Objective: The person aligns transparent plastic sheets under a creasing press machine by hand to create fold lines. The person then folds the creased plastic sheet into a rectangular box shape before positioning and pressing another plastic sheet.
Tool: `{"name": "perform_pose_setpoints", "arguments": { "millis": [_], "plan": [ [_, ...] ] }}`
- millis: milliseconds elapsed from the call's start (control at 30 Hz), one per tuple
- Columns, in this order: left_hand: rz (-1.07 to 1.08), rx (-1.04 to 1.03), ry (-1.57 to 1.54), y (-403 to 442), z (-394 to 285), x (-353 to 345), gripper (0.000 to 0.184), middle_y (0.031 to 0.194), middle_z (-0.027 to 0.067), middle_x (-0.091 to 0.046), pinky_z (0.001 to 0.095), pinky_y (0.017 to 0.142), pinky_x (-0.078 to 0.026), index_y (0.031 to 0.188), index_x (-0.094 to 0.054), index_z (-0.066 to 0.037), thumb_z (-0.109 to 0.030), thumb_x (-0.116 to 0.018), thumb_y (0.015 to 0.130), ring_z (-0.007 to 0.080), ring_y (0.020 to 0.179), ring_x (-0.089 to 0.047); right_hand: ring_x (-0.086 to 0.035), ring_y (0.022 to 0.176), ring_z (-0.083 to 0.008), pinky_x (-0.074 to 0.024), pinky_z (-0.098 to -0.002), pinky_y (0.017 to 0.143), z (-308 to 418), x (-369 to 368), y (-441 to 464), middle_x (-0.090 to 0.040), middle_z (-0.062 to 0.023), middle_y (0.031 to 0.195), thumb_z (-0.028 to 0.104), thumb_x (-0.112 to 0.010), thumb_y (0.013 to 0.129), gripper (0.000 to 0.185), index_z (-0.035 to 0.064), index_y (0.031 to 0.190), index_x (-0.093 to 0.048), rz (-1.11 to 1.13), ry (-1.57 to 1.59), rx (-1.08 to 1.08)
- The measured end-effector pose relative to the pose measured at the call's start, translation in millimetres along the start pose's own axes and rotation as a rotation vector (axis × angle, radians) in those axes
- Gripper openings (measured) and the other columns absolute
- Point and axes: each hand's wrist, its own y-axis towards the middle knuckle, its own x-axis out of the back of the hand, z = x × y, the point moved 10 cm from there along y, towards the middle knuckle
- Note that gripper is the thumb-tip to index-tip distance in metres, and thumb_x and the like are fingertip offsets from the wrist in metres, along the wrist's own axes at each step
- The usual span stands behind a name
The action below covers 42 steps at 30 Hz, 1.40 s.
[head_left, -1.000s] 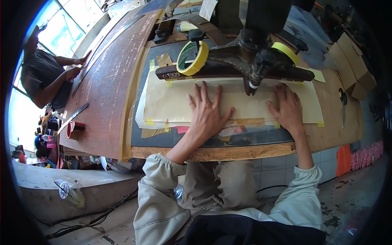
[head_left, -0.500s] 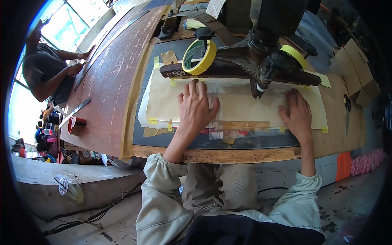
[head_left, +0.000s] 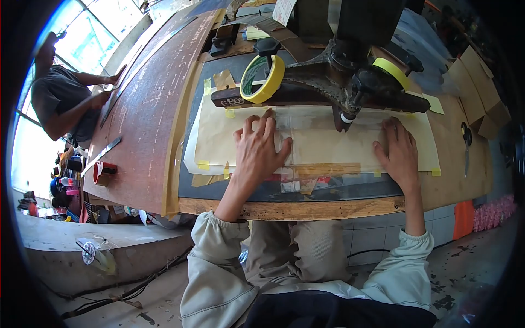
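Observation:
Taped down with yellow bits of tape, a cream paper sheet [head_left: 216,136] lies on the dark board, with a clear plastic sheet [head_left: 320,145] over its middle. My left hand [head_left: 258,147] rests on the sheets left of centre, fingers apart and bent, fingertips near the dark bar. At the right, my right hand [head_left: 398,150] lies on the sheets with thumb and fingers spread. Just beyond both hands runs a dark metal clamp bar [head_left: 306,97] on a cast bracket [head_left: 342,68]. A yellow tape roll [head_left: 277,82] hangs on its left knob, another tape roll [head_left: 392,72] on its right.
Scissors [head_left: 466,142] and a cardboard box [head_left: 478,93] are at the right. On the brown board to the left are a red cup [head_left: 104,172] and a metal ruler [head_left: 101,156]. A co-worker [head_left: 68,98] stands at the far left. The wooden table edge [head_left: 306,209] is before me.
My left hand has shifted slightly left and down, its fingers more bent and spread. My right hand stays in about the same place. The whole view has moved a little.

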Motion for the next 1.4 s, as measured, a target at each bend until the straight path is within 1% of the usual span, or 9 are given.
{"name": "perform_pose_setpoints", "arguments": {
  "millis": [67, 367, 467, 567, 667, 867, 900, 1133, 1400],
  "plan": [
    [0.050, -0.016, 0.008, -0.4, 2.5, -4.2, 0.059, 0.137, 0.0141, -0.053, 0.0522, 0.091, -0.039, 0.122, -0.053, 0.002, -0.039, -0.066, 0.081, 0.0341, 0.120, -0.047, -0.049, 0.122, -0.0380, -0.0374, -0.0466, 0.105, -0.8, -2.0, -0.5, -0.049, -0.0195, 0.133, 0.028, -0.062, 0.086, 0.052, 0.0027, 0.131, -0.049, -0.002, -0.004, 0.002],
    [0.064, 0.195, -0.151, -7.8, 11.3, -3.0, 0.047, 0.125, 0.0100, -0.054, 0.0470, 0.093, -0.037, 0.117, -0.055, -0.005, -0.032, -0.070, 0.082, 0.0299, 0.116, -0.051, -0.050, 0.119, -0.0364, -0.0380, -0.0481, 0.101, 3.0, 3.0, 0.8, -0.049, -0.0209, 0.131, 0.032, -0.061, 0.086, 0.053, -0.0009, 0.126, -0.053, -0.018, 0.027, 0.008],
    [-0.196, -0.014, -0.101, -7.9, -11.6, 24.6, 0.051, 0.129, 0.0111, -0.054, 0.0449, 0.098, -0.037, 0.125, -0.053, -0.006, -0.025, -0.070, 0.081, 0.0282, 0.120, -0.051, -0.050, 0.119, -0.0356, -0.0379, -0.0480, 0.100, 1.9, 2.4, -0.6, -0.049, -0.0198, 0.129, 0.032, -0.061, 0.086, 0.055, 0.0020, 0.131, -0.052, -0.062, 0.014, 0.034],
    [-0.117, -0.198, -0.108, -5.3, -29.1, 12.1, 0.055, 0.137, 0.0125, -0.051, 0.0435, 0.103, -0.035, 0.135, -0.049, -0.004, -0.020, -0.064, 0.084, 0.0271, 0.124, -0.050, -0.048, 0.121, -0.0350, -0.0370, -0.0468, 0.101, 5.9, 5.3, 1.3, -0.049, -0.0184, 0.128, 0.032, -0.060, 0.085, 0.058, 0.0075, 0.137, -0.050, -0.014, 0.014, 0.013],
    [0.007, -0.143, -0.199, -4.4, -15.8, -9.7, 0.056, 0.144, 0.0128, -0.047, 0.0424, 0.104, -0.035, 0.140, -0.045, -0.004, -0.016, -0.055, 0.086, 0.0254, 0.127, -0.050, -0.047, 0.121, -0.0344, -0.0358, -0.0463, 0.102, 4.5, 2.3, 2.5, -0.049, -0.0175, 0.128, 0.032, -0.060, 0.085, 0.061, 0.0127, 0.141, -0.047, 0.024, 0.008, 0.008],
    [0.136, -0.034, -0.115, 6.0, -16.8, -9.6, 0.058, 0.145, 0.0138, -0.046, 0.0465, 0.106, -0.032, 0.139, -0.046, -0.003, -0.027, -0.048, 0.087, 0.0224, 0.132, -0.046, -0.043, 0.125, -0.0351, -0.0333, -0.0487, 0.103, 5.1, -4.7, 5.6, -0.048, -0.0172, 0.130, 0.033, -0.060, 0.086, 0.061, 0.0133, 0.142, -0.047, 0.036, -0.026, 0.005],
    [0.140, -0.012, -0.140, 6.3, -13.9, -12.5, 0.063, 0.146, 0.0148, -0.044, 0.0587, 0.104, -0.028, 0.137, -0.046, -0.001, -0.036, -0.050, 0.085, 0.0218, 0.134, -0.043, -0.043, 0.126, -0.0353, -0.0328, -0.0486, 0.103, 6.2, -5.0, 5.5, -0.048, -0.0173, 0.131, 0.034, -0.060, 0.086, 0.061, 0.0132, 0.142, -0.047, 0.032, -0.033, 0.008],
    [0.105, 0.006, 0.059, 4.8, -13.4, -14.6, 0.068, 0.150, 0.0149, -0.041, 0.0619, 0.104, -0.027, 0.139, -0.045, -0.001, -0.040, -0.052, 0.083, 0.0225, 0.137, -0.040, -0.041, 0.127, -0.0362, -0.0299, -0.0513, 0.105, 15.8, -3.6, 10.0, -0.048, -0.0178, 0.134, 0.039, -0.061, 0.086, 0.062, 0.0084, 0.139, -0.049, 0.026, -0.040, 0.004],
    [0.052, 0.000, 0.045, 6.2, -11.1, -11.6, 0.064, 0.130, 0.0199, -0.047, 0.0604, 0.102, -0.031, 0.135, -0.047, 0.000, -0.036, -0.054, 0.083, 0.0305, 0.121, -0.050, -0.041, 0.129, -0.0360, -0.0312, -0.0532, 0.103, 11.0, -7.3, 6.4, -0.047, -0.0187, 0.139, 0.040, -0.061, 0.087, 0.065, -0.0034, 0.133, -0.049, -0.045, 0.012, -0.004]
  ]
}}
